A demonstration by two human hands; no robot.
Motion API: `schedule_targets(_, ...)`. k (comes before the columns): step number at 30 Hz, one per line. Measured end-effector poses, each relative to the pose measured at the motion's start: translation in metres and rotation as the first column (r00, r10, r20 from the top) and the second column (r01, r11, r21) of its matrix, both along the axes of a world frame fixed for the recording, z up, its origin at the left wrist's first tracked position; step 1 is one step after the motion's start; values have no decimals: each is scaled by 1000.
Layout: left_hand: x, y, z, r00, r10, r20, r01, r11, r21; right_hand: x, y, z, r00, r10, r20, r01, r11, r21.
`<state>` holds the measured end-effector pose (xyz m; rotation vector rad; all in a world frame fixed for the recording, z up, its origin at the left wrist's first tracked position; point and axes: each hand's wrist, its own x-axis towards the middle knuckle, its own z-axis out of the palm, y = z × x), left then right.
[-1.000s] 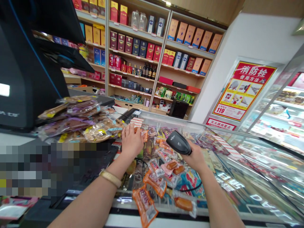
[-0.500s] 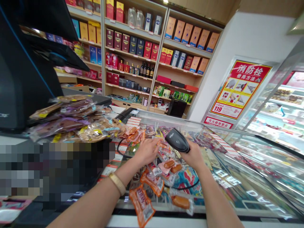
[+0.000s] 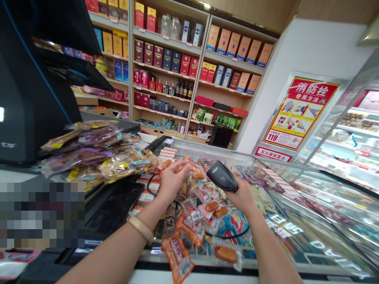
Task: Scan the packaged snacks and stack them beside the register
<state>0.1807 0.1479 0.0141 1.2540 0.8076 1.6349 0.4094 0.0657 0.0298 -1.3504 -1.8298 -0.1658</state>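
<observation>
My right hand point(image 3: 242, 194) is wrapped around a black barcode scanner point(image 3: 222, 176), its head pointing up and left over the glass counter. Curved and slightly apart, the fingers of my left hand point(image 3: 174, 179) hover by an orange-wrapped sausage packet point(image 3: 195, 169), with nothing visible held in them. Below and between my hands lie several packaged sausages: a clear pack with two sausages point(image 3: 216, 208), an orange packet point(image 3: 191, 228), another orange packet point(image 3: 177, 256) at the front edge, and a clear single-sausage pack point(image 3: 226, 253). The scanner's black cable point(image 3: 233, 236) loops among them.
A pile of clear-bagged brown snacks point(image 3: 97, 152) sits left, beside a black checkout terminal point(image 3: 26, 86). The glass display counter point(image 3: 296, 221) stretches to the right. Behind stand shelves point(image 3: 166, 69) of boxes and bottles. A red-and-yellow poster point(image 3: 300, 112) hangs on the wall.
My left hand has shifted left and slightly up off the sausage packets, uncovering orange packets beside its fingertips. My right hand with the scanner stays almost in place.
</observation>
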Motion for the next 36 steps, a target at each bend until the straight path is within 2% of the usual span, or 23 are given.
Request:
schedule_targets(2, -6, -3, 7, 990, 39, 139, -28, 996, -80, -1, 0, 0, 1000, 23, 15, -23, 1000, 4)
schedule_targets(6, -13, -6, 15, 974, 77, 211, -57, 993, -101, -8, -2, 2, 995, 67, 78, -64, 997, -29)
schedule_targets(14, -12, 1, 7, 988, 133, 73, -130, 991, -36, -15, -5, 2, 988, 102, 120, -89, 990, -109)
schedule_targets(20, -13, 6, 1, 986, 161, 33, -162, 987, 13, -14, -3, 0, 984, 66, 163, -46, 991, -124)
schedule_targets(25, -12, 3, 3, 985, 164, 50, -165, 986, 11, -14, -3, 1, 986, 63, 154, -45, 992, -119)
schedule_targets(29, -15, 3, 8, 985, 131, 111, -125, 990, -59, -13, -2, 1, 991, 61, 119, -51, 995, -88)
schedule_targets(31, -20, 9, 9, 971, 189, 144, -178, 980, -88, -11, -2, 1, 993, 54, 101, -46, 996, -74)
schedule_targets(32, -24, 12, 8, 958, 251, 141, -242, 967, -76, -11, -2, 1, 994, 48, 95, -42, 997, -67)
schedule_targets(34, -32, 21, 6, 913, 401, 72, -402, 915, 4, -10, -2, 0, 996, 36, 86, -31, 998, -54)
schedule_targets(36, -39, 29, 1, 859, 510, -57, -501, 858, 115, -9, -1, 0, 997, 33, 76, -29, 999, -46)
